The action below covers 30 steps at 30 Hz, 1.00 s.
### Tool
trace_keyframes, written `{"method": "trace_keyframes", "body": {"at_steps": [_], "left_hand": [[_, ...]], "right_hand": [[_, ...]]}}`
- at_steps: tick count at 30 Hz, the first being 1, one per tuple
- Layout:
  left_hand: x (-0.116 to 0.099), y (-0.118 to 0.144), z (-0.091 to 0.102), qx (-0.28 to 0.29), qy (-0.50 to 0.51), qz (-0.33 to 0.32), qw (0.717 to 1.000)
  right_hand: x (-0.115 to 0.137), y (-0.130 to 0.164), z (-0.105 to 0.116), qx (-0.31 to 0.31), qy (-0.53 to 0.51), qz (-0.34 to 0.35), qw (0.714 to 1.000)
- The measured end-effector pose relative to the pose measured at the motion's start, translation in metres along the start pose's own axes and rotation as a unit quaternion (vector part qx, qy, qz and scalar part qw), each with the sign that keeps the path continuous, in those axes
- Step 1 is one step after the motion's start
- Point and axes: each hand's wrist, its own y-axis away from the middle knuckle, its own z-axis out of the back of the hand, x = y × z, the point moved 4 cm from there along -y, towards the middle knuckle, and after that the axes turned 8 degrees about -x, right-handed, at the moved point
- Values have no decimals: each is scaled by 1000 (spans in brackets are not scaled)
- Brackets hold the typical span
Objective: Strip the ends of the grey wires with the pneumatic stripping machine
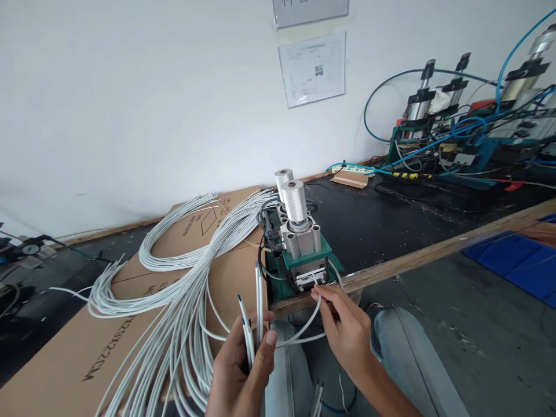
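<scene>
My left hand (243, 365) grips a few white cables (252, 324) upright, their stripped ends pointing up. My right hand (345, 327) pinches the end of one white cable (310, 318) and holds it at the front slot of a small pneumatic press (302, 243) with a silver cylinder on a green base. The cable loops back from the press toward my left hand. A large bundle of white cables (182, 289) lies coiled on flat cardboard (65, 353) to the left.
The press sits at the front edge of a black bench with a wooden rim (434, 252). More pneumatic machines with blue hoses (456, 133) stand at the back right. A white power strip (354, 169) lies near the wall. My knees in jeans (403, 347) are below.
</scene>
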Motion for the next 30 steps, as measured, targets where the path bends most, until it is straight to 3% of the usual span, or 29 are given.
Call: {"method": "trace_keyframes", "body": {"at_steps": [26, 30], "left_hand": [[1, 1, 2, 26, -19, -34, 999], [0, 1, 3, 44, -49, -43, 997]], "right_hand": [[-2, 1, -1, 13, -9, -3, 1000], [4, 13, 8, 28, 8, 9, 1000]]}}
